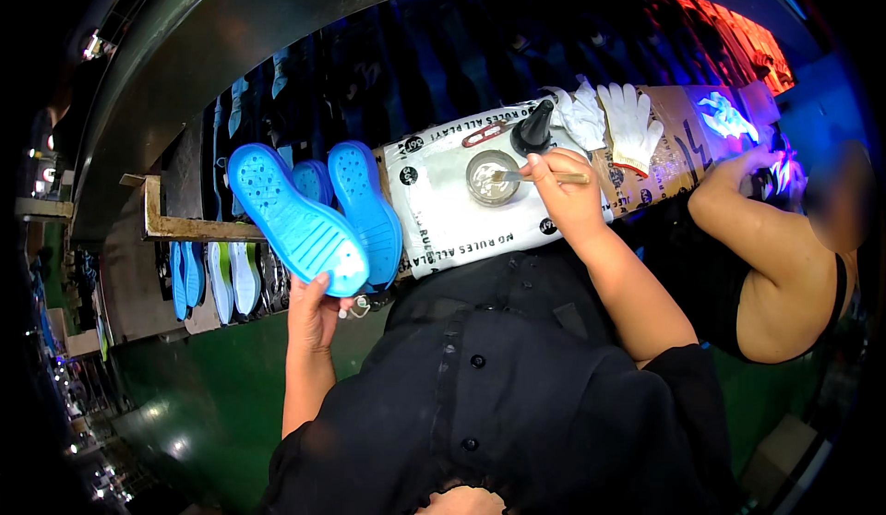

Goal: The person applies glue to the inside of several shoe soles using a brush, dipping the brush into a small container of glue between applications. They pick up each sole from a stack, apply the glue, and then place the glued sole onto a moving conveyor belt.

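My left hand (319,312) is closed on the heel end of a blue shoe sole (295,212), thumb on its upper face. The sole is tilted, its holed and ribbed side toward me, with a wet-looking shine near the heel. Another blue sole (365,210) lies just behind it, partly covered. In my right hand (569,189) is a brush (565,179) with a wooden handle, pinched between the fingers. Its bristle end dips into a round glass jar (480,194) of pale liquid. Right behind the jar stands a black cone-topped bottle (532,131).
Printed white sheeting (443,238) covers the narrow work surface. A white glove (630,127) and crumpled white cloth (580,113) lie at its back right. At left, more soles (233,280) stand below a wooden frame (198,230). A co-worker's arm (748,201) reaches in at right.
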Tool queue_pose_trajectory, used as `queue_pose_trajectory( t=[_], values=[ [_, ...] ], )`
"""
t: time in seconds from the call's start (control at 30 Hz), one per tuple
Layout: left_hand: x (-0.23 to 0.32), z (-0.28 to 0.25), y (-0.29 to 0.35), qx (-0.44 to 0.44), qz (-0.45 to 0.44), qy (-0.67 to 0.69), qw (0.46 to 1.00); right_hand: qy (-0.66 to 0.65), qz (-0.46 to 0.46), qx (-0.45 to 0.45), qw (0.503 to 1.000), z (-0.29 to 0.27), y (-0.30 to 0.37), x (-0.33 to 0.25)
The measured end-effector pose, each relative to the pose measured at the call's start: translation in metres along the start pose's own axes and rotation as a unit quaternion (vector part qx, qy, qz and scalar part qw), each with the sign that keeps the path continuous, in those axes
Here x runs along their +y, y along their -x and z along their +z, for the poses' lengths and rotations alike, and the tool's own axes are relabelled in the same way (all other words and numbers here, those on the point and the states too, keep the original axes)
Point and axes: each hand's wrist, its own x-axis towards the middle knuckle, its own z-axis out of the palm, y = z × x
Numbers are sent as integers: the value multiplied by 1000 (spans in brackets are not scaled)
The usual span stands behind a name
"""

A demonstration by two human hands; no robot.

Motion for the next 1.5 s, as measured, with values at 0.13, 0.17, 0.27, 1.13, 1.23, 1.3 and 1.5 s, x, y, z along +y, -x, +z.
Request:
queue_pose_trajectory(
  t=[0.13,0.17,0.27,1.13,1.23,1.3,1.5],
  values=[
    [-8,33,-4,10,43,-53,998,-63,79,17,995,-9,7,-6],
    [-9,47,-4,39,62,-74,995,-111,119,40,986,-9,10,-6],
    [-17,57,-16,-7,158,-131,979,-153,135,58,977,-19,13,-9],
    [-30,111,-25,-70,420,-283,860,-25,-149,5,989,-30,22,-81],
    [-30,109,-26,-77,433,-300,847,-37,-146,10,988,-28,20,-84],
    [-30,109,-26,-84,449,-318,831,-39,-186,0,982,-24,18,-83],
    [-29,111,-25,-69,450,-289,842,25,-185,0,982,-26,19,-81]
  ],
)
